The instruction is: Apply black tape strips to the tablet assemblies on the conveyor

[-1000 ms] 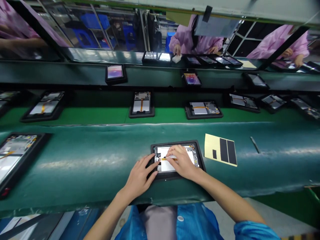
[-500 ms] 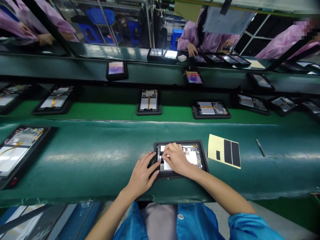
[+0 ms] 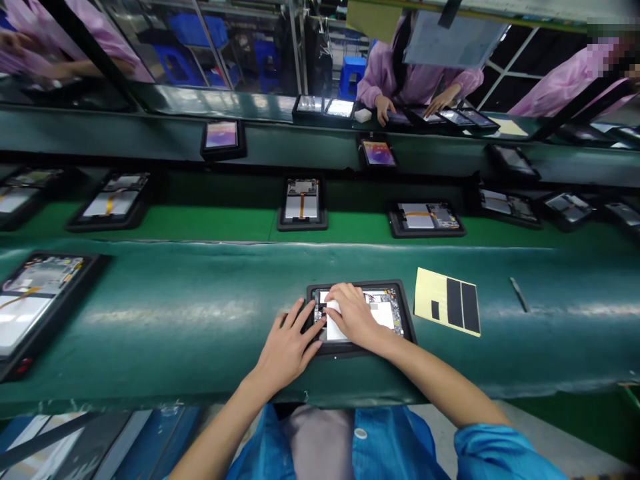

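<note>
An opened tablet in a black tray (image 3: 400, 319) lies on the dark green bench in front of me, its white battery and circuit board showing. My left hand (image 3: 287, 347) rests at the tray's left edge with fingers spread, the fingertips touching the tablet's left side. My right hand (image 3: 353, 315) lies on the tablet's inside, fingers bent and pressing down near the upper left of the battery. Nothing is visibly held in either hand.
A yellow sheet with black strips (image 3: 447, 301) lies right of the tray, and a thin tool (image 3: 519, 294) farther right. Another opened tablet (image 3: 35, 300) sits at the left. Several trays ride the green belt (image 3: 200, 223) behind. People in pink coats (image 3: 415, 80) work across.
My right hand has slid left across the tablet, covering the orange cable seen earlier. My left fingers have spread and moved up to the tray's left edge.
</note>
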{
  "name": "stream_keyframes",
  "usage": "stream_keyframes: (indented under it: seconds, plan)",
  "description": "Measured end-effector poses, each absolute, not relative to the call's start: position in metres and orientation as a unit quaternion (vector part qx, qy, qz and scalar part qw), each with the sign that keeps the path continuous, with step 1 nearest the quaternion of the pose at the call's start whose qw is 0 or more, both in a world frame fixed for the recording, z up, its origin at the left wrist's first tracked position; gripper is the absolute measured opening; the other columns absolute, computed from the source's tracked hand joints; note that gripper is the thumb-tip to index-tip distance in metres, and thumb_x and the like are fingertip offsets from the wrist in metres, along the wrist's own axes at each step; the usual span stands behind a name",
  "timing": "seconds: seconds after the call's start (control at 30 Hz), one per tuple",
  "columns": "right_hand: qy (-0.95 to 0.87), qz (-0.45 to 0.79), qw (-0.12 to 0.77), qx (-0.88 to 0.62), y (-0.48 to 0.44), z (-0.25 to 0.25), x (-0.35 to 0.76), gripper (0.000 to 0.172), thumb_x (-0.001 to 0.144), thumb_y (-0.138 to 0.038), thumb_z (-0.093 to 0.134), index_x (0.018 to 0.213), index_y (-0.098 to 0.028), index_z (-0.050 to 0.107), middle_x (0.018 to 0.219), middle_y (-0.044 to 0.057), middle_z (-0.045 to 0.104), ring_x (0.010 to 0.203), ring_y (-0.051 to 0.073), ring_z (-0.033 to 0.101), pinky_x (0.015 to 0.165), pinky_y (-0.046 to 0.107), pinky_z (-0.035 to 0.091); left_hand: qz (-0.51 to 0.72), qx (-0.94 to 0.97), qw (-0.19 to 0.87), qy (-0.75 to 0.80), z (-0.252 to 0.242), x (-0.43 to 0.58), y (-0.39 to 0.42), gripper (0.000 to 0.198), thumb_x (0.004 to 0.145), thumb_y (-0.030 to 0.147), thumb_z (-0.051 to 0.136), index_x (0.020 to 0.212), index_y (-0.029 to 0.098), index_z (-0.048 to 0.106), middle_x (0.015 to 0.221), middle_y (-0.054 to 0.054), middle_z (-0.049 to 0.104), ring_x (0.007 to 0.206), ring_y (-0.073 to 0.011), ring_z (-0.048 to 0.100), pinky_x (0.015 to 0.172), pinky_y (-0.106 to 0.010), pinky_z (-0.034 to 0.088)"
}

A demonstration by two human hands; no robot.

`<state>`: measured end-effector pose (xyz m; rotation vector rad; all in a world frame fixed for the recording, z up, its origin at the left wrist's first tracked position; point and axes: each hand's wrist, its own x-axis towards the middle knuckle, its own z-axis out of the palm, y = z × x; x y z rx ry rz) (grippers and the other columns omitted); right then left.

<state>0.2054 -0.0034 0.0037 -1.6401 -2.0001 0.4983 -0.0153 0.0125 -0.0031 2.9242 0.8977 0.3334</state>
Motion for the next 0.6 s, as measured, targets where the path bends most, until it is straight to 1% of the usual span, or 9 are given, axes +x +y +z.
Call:
stream_keyframes:
  seconds: [0.07,0.1,0.17,0.27,0.37,0.43,0.5,0.6]
  plan:
    - [-0.715,0.176,0.302,-0.606,-0.006,0.005,0.21,0.016,0.1,-0.023,0.059,0.116,-0.02,0.059,0.117,0.011,0.064,0.108,0.027,0.056,0.091,0.043,0.043,0.112,0.947,0.04,0.298,-0.002,-0.013,0.014,0.038,0.101,0.037,0.053,0.137,0.03,0.064,0.154,-0.013,0.05,0.142,-0.0393,0.043,0.097,-0.05,0.048]
    - [-0.707,0.17,0.325,-0.605,-0.008,0.006,0.213,0.019,0.101,-0.024,0.057,0.119,-0.019,0.058,0.118,0.012,0.063,0.11,0.028,0.056,0.093,0.043,0.043,0.113,0.945,0.047,0.303,-0.002,-0.012,0.015,0.038,0.101,0.037,0.054,0.137,0.03,0.064,0.152,-0.013,0.052,0.14,-0.0385,0.045,0.097,-0.049,0.048]
    - [-0.701,0.158,0.353,-0.599,-0.016,0.009,0.219,0.02,0.102,-0.027,0.054,0.121,-0.02,0.057,0.118,0.012,0.063,0.111,0.028,0.057,0.095,0.044,0.044,0.117,0.942,0.058,0.309,-0.002,-0.01,0.019,0.038,0.101,0.038,0.055,0.137,0.03,0.064,0.146,-0.012,0.056,0.134,-0.0373,0.049,0.094,-0.048,0.049]
    - [-0.702,0.148,0.365,-0.593,-0.037,0.013,0.23,0.019,0.103,-0.029,0.053,0.12,-0.022,0.057,0.115,0.011,0.064,0.109,0.028,0.058,0.092,0.044,0.045,0.143,0.937,0.072,0.31,-0.003,-0.009,0.03,0.034,0.102,0.036,0.051,0.13,0.027,0.068,0.135,-0.012,0.062,0.125,-0.0338,0.054,0.089,-0.045,0.051]
    - [-0.703,0.145,0.362,-0.595,-0.064,0.013,0.239,0.016,0.103,-0.028,0.053,0.118,-0.024,0.058,0.112,0.01,0.065,0.105,0.027,0.059,0.091,0.044,0.046,0.202,0.921,0.089,0.32,-0.003,-0.006,0.052,0.032,0.105,0.035,0.046,0.119,0.024,0.072,0.127,-0.01,0.065,0.117,-0.0268,0.058,0.09,-0.04,0.052]
    - [-0.71,0.148,0.349,-0.593,-0.083,0.012,0.243,0.016,0.103,-0.028,0.055,0.118,-0.024,0.058,0.113,0.01,0.066,0.105,0.027,0.059,0.09,0.044,0.046,0.218,0.912,0.085,0.336,-0.001,0.002,0.077,0.033,0.105,0.035,0.044,0.113,0.021,0.072,0.121,-0.01,0.067,0.112,-0.0242,0.06,0.092,-0.038,0.052]
    - [-0.727,0.147,0.324,-0.587,-0.1,0.011,0.245,0.019,0.101,-0.031,0.058,0.119,-0.022,0.058,0.114,0.011,0.066,0.105,0.028,0.059,0.09,0.043,0.046,0.209,0.909,0.07,0.354,0.003,0.016,0.11,0.033,0.104,0.035,0.045,0.11,0.018,0.072,0.117,-0.011,0.068,0.11,-0.0246,0.06,0.094,-0.039,0.052]
    - [-0.758,0.124,0.275,-0.579,-0.119,0.005,0.246,0.028,0.099,-0.035,0.063,0.122,-0.019,0.058,0.115,0.011,0.066,0.104,0.028,0.059,0.09,0.043,0.046,0.175,0.912,0.046,0.369,0.011,0.048,0.167,0.03,0.101,0.034,0.049,0.112,0.017,0.071,0.117,-0.013,0.067,0.109,-0.0279,0.06,0.095,-0.042,0.05]
